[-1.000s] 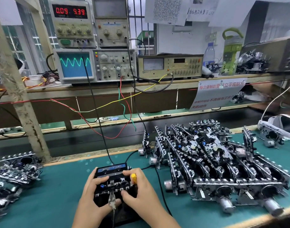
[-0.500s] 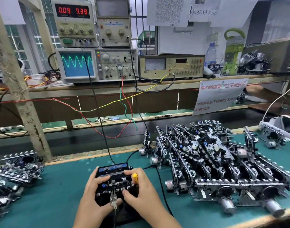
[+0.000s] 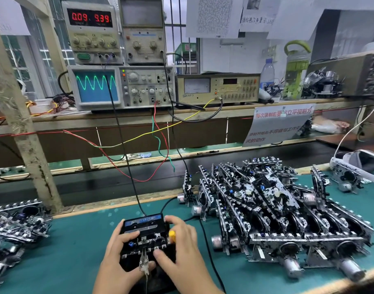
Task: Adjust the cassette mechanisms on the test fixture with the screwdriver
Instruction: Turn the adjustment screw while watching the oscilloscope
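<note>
A black cassette mechanism [image 3: 144, 234] with a blue-labelled cassette sits on the dark test fixture [image 3: 150, 279] at the front of the green mat. My left hand [image 3: 118, 257] grips its left side, thumb by a metal clip [image 3: 144, 262] at the front edge. My right hand [image 3: 179, 249] holds the right side, and the yellow handle of the screwdriver [image 3: 172, 233] shows between its fingers; the tip is hidden. A black cable [image 3: 126, 158] runs from the fixture up to the instruments.
A large pile of cassette mechanisms [image 3: 277, 215] fills the mat to the right. A smaller stack of mechanisms [image 3: 14, 228] lies at the left. An oscilloscope [image 3: 120, 88] showing a sine wave and a power supply [image 3: 92, 32] stand on the shelf. A wooden post [image 3: 22, 124] rises at left.
Both hands stay on the mechanism, their fingers shifted only slightly. The view has drifted a little.
</note>
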`<state>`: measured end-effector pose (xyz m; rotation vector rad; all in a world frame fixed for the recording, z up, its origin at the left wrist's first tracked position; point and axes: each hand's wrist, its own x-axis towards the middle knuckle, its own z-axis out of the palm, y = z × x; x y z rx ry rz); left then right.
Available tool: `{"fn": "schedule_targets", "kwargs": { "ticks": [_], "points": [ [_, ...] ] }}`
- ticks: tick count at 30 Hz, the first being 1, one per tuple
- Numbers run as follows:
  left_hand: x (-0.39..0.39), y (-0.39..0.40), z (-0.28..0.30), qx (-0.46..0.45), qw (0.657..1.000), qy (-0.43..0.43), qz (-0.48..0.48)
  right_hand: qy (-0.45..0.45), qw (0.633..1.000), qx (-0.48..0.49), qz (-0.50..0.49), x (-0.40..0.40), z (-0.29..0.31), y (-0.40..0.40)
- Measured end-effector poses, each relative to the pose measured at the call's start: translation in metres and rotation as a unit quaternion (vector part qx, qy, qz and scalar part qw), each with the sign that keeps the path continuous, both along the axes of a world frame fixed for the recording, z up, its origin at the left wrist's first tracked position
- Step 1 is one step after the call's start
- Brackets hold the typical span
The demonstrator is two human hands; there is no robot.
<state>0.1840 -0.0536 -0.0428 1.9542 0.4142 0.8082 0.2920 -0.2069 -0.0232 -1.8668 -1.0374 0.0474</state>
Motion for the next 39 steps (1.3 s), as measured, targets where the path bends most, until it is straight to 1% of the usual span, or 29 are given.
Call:
{"fn": "schedule_targets", "kwargs": {
  "ticks": [3,6,8,10,13,16,18,21,26,39],
  "points": [
    [0.0,0.0,0.0,0.005,1.0,0.001,0.0,-0.041,0.992,0.08,-0.087,-0.003,-0.016,-0.003],
    [0.0,0.0,0.0,0.008,1.0,0.008,0.005,-0.123,0.965,0.169,-0.159,-0.003,-0.025,-0.005],
    [0.001,0.001,-0.001,0.009,1.0,0.011,0.004,-0.187,0.945,0.192,-0.188,-0.003,-0.025,-0.006],
    [0.001,0.002,-0.001,0.009,1.0,0.011,0.0,-0.219,0.931,0.207,-0.204,-0.003,-0.024,-0.008],
    [0.0,0.001,0.001,0.007,1.0,0.01,0.004,-0.202,0.933,0.212,-0.207,-0.005,-0.021,-0.01],
    [0.0,-0.001,0.001,0.002,1.0,0.01,0.005,-0.148,0.948,0.185,-0.21,-0.01,-0.021,-0.012],
    [0.0,0.0,0.0,0.003,1.0,0.009,0.002,-0.135,0.956,0.186,-0.183,-0.009,-0.022,-0.012],
    [0.0,0.001,-0.002,0.005,1.0,0.009,-0.002,-0.144,0.963,0.171,-0.149,-0.008,-0.021,-0.012],
    [0.0,0.002,-0.002,0.004,1.0,0.011,-0.001,-0.094,0.983,0.11,-0.115,-0.012,-0.022,-0.012],
    [0.0,-0.001,0.001,-0.002,1.0,0.003,-0.005,-0.064,0.988,0.089,-0.104,-0.012,-0.021,-0.011]
  ]
}}
